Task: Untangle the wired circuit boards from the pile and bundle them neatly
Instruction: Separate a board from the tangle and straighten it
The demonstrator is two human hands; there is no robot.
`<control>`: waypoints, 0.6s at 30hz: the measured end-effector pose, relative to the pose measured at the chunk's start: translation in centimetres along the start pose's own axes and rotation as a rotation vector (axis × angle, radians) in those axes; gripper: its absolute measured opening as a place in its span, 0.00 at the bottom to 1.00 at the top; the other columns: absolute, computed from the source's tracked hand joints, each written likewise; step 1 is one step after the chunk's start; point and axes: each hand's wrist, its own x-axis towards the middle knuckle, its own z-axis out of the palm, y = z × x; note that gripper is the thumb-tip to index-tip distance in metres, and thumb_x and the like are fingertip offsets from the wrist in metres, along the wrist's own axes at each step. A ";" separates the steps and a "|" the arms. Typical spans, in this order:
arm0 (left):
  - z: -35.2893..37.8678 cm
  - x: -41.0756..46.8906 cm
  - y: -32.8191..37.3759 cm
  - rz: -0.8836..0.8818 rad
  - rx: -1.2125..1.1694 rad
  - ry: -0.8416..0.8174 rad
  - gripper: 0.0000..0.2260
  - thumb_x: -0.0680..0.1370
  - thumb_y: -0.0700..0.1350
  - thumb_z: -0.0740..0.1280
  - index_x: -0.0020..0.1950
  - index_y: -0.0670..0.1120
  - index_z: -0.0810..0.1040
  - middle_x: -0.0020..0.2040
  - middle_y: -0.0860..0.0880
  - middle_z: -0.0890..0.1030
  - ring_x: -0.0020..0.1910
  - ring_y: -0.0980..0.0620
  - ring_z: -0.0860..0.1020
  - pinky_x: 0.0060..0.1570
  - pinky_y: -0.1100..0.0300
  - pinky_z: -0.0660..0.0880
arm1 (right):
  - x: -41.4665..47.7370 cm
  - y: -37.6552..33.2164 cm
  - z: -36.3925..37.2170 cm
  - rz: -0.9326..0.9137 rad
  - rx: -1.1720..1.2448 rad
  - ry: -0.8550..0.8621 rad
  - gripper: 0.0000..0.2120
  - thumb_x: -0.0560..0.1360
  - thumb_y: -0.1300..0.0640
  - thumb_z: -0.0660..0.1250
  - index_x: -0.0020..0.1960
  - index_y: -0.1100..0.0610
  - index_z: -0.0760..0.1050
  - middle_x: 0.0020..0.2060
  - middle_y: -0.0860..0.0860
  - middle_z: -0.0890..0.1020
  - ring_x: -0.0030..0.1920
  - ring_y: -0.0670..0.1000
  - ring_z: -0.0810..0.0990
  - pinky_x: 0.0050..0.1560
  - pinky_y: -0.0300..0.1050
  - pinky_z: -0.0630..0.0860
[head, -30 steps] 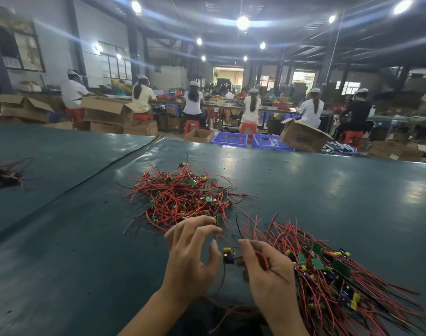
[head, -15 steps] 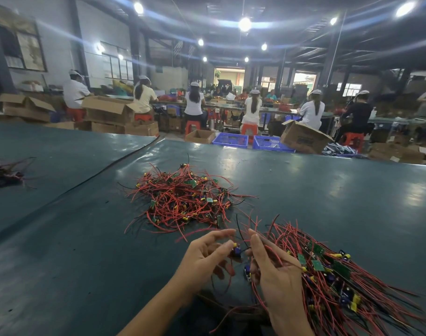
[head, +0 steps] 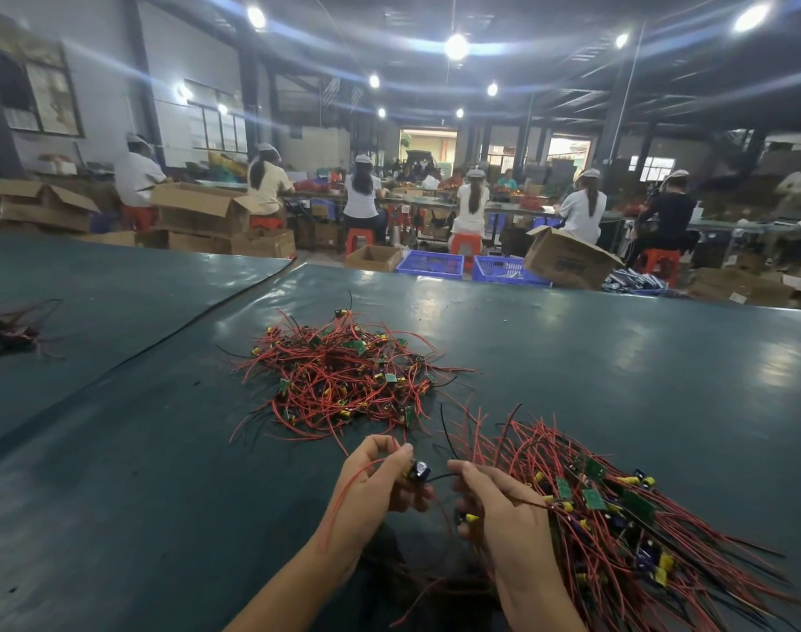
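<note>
- Near the front of the dark green desk (head: 617, 358), between the two heaps, we hold one wired circuit board (head: 419, 471) lifted clear of the surface. We judge this lets its leads hang free and be straightened before it joins the others.
- Our left hand (head: 371, 490) has the piece by its small dark capacitor end. Its fingers (head: 389, 453) are narrow, thumb and fingertips pinching it, while a red lead (head: 344, 494) loops down across the hand toward the wrist.
- Our right hand (head: 508, 517) is curled too, with thumb and forefinger pinching a thin black lead (head: 439, 476) that runs from the board. A yellow-tipped part shows under this hand, and we cannot tell whether it is gripped or only lies there.
- The tangled pile (head: 344, 380) lies just beyond our hands in mid-desk, its red wires running every way and green boards scattered through it. Plenty remains, so we judge the work partway.
- The sorted bundle (head: 617, 517) lies at our right, touching the right hand, its wires running roughly one way with the boards gathered together. It sits close, probably so each freed piece needs only a short move.
- A smaller dark heap of wires (head: 6, 330) rests on the adjoining surface at far left, well apart.
</note>
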 end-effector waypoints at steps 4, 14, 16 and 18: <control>-0.2 -0.2 -0.1 0.024 0.106 0.040 0.09 0.79 0.48 0.66 0.46 0.43 0.72 0.32 0.49 0.82 0.33 0.48 0.82 0.38 0.57 0.79 | -0.4 -0.1 0.6 0.207 0.112 -0.128 0.18 0.81 0.58 0.59 0.41 0.60 0.84 0.40 0.58 0.86 0.40 0.56 0.85 0.37 0.48 0.79; -0.1 -0.2 0.2 0.123 0.074 0.099 0.18 0.80 0.54 0.59 0.37 0.43 0.66 0.25 0.52 0.71 0.24 0.53 0.74 0.24 0.60 0.73 | -0.3 -0.4 0.6 0.314 0.175 -0.049 0.20 0.80 0.51 0.63 0.39 0.64 0.80 0.30 0.56 0.79 0.23 0.48 0.73 0.22 0.40 0.68; -0.3 0.0 0.4 0.051 0.007 0.131 0.18 0.83 0.52 0.55 0.38 0.43 0.68 0.25 0.49 0.74 0.24 0.51 0.76 0.23 0.62 0.72 | 0.0 -0.3 0.3 0.255 0.201 -0.010 0.21 0.78 0.53 0.67 0.29 0.62 0.82 0.26 0.55 0.77 0.23 0.48 0.73 0.21 0.39 0.69; -0.5 -0.1 0.7 -0.039 -0.069 0.137 0.20 0.84 0.52 0.53 0.41 0.42 0.74 0.27 0.47 0.78 0.25 0.51 0.78 0.24 0.62 0.72 | 0.1 -0.3 0.1 0.215 0.252 0.020 0.20 0.76 0.55 0.69 0.28 0.62 0.82 0.26 0.56 0.79 0.24 0.48 0.77 0.22 0.38 0.73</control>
